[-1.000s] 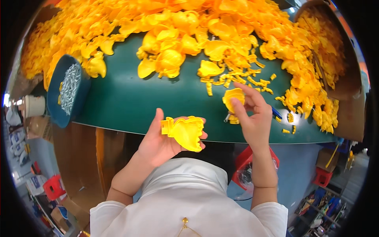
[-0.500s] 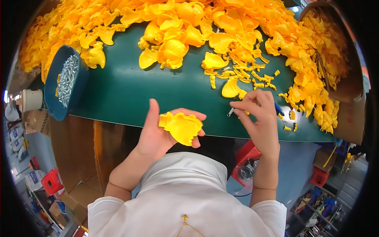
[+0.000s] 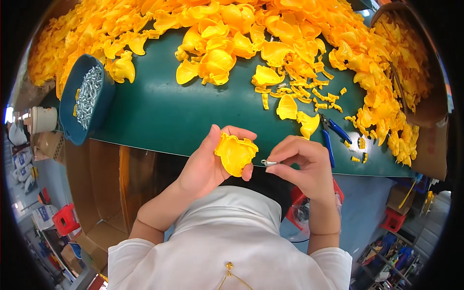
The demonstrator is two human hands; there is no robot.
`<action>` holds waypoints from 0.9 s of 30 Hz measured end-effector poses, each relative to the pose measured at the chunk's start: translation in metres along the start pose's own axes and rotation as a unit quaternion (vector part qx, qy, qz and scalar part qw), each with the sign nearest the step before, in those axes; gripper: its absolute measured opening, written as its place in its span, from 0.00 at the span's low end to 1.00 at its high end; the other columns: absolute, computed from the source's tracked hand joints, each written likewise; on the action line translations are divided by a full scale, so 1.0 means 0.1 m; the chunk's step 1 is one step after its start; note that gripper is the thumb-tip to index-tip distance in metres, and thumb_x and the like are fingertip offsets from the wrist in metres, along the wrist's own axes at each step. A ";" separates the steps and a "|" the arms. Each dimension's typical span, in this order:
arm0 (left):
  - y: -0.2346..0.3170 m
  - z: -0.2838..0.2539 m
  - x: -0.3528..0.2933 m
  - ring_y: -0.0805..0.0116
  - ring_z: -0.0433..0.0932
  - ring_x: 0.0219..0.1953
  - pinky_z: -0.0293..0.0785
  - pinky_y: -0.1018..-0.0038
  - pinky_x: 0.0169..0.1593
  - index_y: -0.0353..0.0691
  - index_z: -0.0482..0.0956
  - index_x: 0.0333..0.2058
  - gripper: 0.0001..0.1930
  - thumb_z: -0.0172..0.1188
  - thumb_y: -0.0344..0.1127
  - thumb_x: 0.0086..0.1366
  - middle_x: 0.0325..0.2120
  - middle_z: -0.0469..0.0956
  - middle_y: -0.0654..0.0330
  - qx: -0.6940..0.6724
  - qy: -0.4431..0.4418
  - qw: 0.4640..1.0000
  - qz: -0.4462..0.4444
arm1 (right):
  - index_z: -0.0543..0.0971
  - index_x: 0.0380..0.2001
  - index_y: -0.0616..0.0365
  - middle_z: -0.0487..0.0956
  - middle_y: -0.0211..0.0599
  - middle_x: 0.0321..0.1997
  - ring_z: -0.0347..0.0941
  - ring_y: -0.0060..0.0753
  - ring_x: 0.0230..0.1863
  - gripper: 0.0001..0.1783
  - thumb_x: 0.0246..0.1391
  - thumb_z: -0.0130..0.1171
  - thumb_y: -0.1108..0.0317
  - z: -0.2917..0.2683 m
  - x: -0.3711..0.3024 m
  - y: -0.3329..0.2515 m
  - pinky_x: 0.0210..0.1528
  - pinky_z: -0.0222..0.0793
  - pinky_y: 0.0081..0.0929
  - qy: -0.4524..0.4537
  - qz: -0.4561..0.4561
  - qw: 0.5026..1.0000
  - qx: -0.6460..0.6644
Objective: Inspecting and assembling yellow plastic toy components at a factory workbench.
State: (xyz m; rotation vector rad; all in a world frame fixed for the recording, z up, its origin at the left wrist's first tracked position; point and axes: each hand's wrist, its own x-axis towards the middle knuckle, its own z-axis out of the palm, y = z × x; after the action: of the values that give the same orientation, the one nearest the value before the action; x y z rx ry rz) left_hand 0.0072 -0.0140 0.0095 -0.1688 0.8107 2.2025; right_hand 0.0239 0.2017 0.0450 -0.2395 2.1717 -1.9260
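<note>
My left hand [image 3: 205, 162] cradles a yellow plastic shell [image 3: 236, 154], its hollow side up, at the table's front edge. Just right of it, my right hand [image 3: 302, 164] pinches a small silvery metal pin with a ring-like end [image 3: 268, 163] between thumb and forefinger. The ring end points toward the shell, with a small gap between them. Beyond my right hand lie blue-handled nippers [image 3: 330, 133] on the green table [image 3: 159, 106]. Two loose yellow pieces [image 3: 297, 113] lie beside the nippers.
Heaped yellow shells [image 3: 212, 29] cover the table's far side and right end. A blue basin [image 3: 67, 104] at the left holds many metal pins [image 3: 89, 94]. Yellow scraps [image 3: 328, 99] lie right of centre. A cardboard box [image 3: 430, 145] stands at the right; a red stool [image 3: 65, 221] stands below left.
My right hand has moved left and toward me with the metal pin, uncovering the nippers. My left hand, with the shell, has shifted slightly right, and its thumb now rests against the shell.
</note>
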 end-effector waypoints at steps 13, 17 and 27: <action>-0.02 0.06 -0.02 0.68 0.76 0.32 0.71 0.74 0.36 0.36 0.65 0.51 0.39 0.34 0.71 0.66 0.35 0.74 0.59 0.129 0.013 0.991 0.043 | 0.79 0.32 0.67 0.81 0.40 0.30 0.80 0.26 0.29 0.07 0.48 0.66 0.82 0.07 0.08 0.24 0.32 0.78 0.19 -0.008 0.178 0.952 0.249; -0.03 0.08 -0.01 0.70 0.75 0.32 0.69 0.76 0.35 0.37 0.65 0.51 0.39 0.34 0.72 0.65 0.36 0.73 0.60 0.197 0.023 0.977 0.076 | 0.79 0.32 0.68 0.82 0.42 0.30 0.81 0.28 0.30 0.06 0.49 0.66 0.80 0.12 0.07 0.24 0.33 0.80 0.21 0.011 0.191 0.951 0.242; -0.07 0.00 0.00 0.75 0.70 0.26 0.64 0.79 0.29 0.35 0.67 0.49 0.37 0.40 0.69 0.66 0.33 0.71 0.60 0.186 -0.020 0.973 0.135 | 0.79 0.32 0.67 0.82 0.41 0.31 0.81 0.28 0.31 0.05 0.51 0.65 0.79 0.31 -0.01 0.28 0.34 0.80 0.21 0.034 0.176 0.944 0.278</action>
State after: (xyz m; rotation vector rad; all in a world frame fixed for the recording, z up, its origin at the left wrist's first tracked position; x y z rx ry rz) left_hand 0.0127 -0.0107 0.0056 0.1804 1.2654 2.2431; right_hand 0.0340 0.1763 0.0135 0.2959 1.4770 -2.2356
